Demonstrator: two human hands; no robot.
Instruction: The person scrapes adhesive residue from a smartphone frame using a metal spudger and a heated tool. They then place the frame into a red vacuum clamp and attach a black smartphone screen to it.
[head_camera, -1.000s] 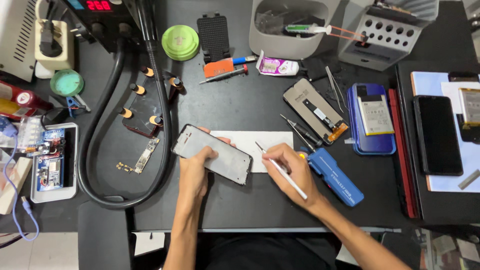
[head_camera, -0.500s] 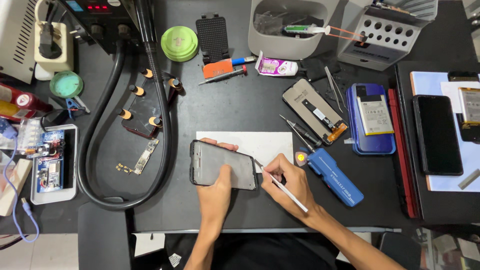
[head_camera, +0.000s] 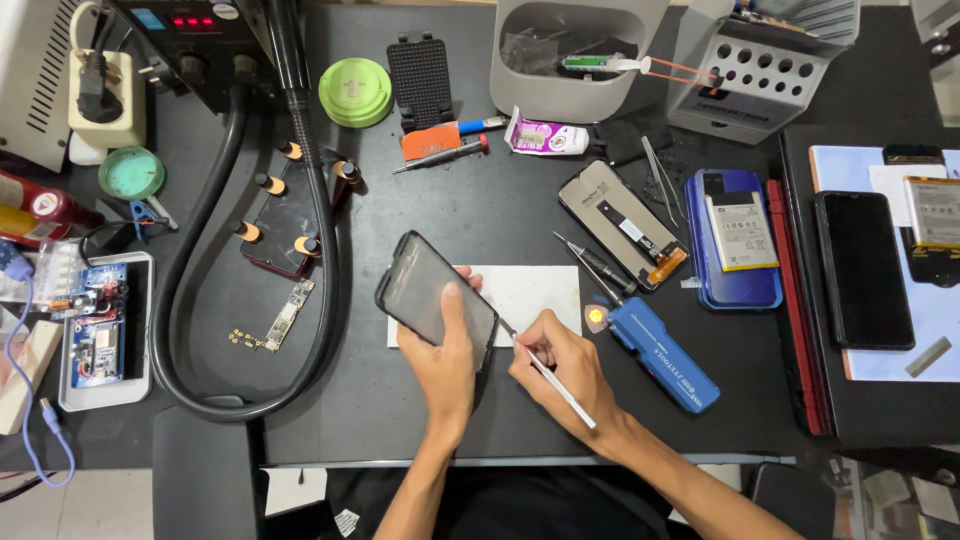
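Note:
My left hand (head_camera: 447, 365) grips a dark phone frame (head_camera: 432, 295) from below, thumb on its face, holding it tilted over a white pad (head_camera: 535, 290) on the black bench. My right hand (head_camera: 562, 375) holds a thin white-handled tool (head_camera: 553, 383) like a pen. The tool's tip touches the lower right edge of the phone frame. Both hands are near the front middle of the bench.
A blue tool (head_camera: 660, 353) and an orange pick (head_camera: 596, 319) lie right of my hand. Beyond are a display panel (head_camera: 622, 223), a blue phone with battery (head_camera: 733, 238), screwdrivers (head_camera: 598, 264), a black phone (head_camera: 863, 268). A black hose (head_camera: 170, 300) loops left around a small circuit board (head_camera: 285, 313); grey bins (head_camera: 570, 60) stand behind.
My left hand has turned the phone frame from lying crosswise to a steeper diagonal, its top now pointing up-left. My right hand with the tool moved slightly left to the frame's edge.

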